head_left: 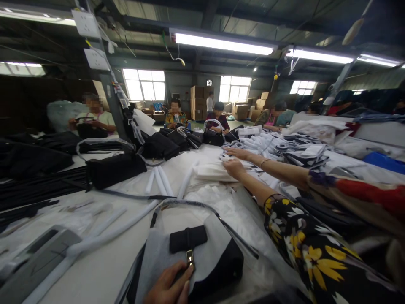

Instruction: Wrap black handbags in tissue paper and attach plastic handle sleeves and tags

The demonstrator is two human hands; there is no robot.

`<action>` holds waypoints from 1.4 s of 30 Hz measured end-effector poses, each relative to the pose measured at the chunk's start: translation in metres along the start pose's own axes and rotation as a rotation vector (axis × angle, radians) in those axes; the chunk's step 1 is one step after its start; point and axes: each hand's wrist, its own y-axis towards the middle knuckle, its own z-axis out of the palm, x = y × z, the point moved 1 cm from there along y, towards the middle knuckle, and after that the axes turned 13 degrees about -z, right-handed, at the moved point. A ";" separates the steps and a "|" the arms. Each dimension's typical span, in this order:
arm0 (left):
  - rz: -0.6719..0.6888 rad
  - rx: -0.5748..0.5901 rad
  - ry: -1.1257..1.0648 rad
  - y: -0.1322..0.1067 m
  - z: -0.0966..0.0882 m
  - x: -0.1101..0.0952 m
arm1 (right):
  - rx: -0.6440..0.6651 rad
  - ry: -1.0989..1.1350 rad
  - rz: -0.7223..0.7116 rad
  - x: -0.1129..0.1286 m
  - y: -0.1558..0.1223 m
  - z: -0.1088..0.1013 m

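Observation:
A black handbag (221, 274) lies in front of me, its front partly covered by whitish wrapping and its handle arching behind. A short black flap strap (188, 239) ends in a gold-coloured clasp (190, 258). The fingers of my left hand (171, 283) are closed on that clasp. My right hand (234, 169), in a black flowered sleeve, reaches forward to a stack of white sheets (210, 172). Its fingers are bent over the stack's right end and appear to grip a sheet. Just beyond it a co-worker's hand (238, 153) stretches over the same pile.
Another black handbag (115, 171) stands at the left. White foam-like tubes (163, 181) and a grey case (41, 264) lie on the white table (104, 270). Wrapped straps (265, 141) are heaped at the back right. Several co-workers sit across; a metal post (110, 93) rises at left.

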 end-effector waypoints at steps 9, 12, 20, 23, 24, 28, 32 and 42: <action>-0.203 0.091 -0.084 0.002 -0.012 -0.021 | -0.189 0.550 -0.647 0.172 -0.048 -0.101; -0.241 0.116 -0.059 0.000 -0.010 -0.022 | 0.133 0.684 -0.819 0.217 -0.064 -0.085; -0.233 0.072 -0.056 -0.001 -0.009 -0.023 | 0.135 0.426 -0.637 0.229 -0.111 -0.010; -0.225 0.060 -0.061 -0.001 -0.009 -0.022 | 0.260 0.546 -0.671 0.222 -0.126 -0.023; -0.225 0.061 -0.061 -0.001 -0.008 -0.022 | 0.299 0.562 -0.676 0.220 -0.129 -0.028; -0.210 0.075 -0.071 -0.001 -0.007 -0.021 | 0.307 0.618 -0.632 0.214 -0.124 -0.055; -0.195 0.084 -0.079 0.000 -0.009 -0.021 | 0.043 0.674 -0.574 0.219 -0.113 -0.077; -0.171 0.066 -0.048 -0.004 -0.007 -0.022 | 0.034 0.494 -0.709 0.236 -0.166 0.016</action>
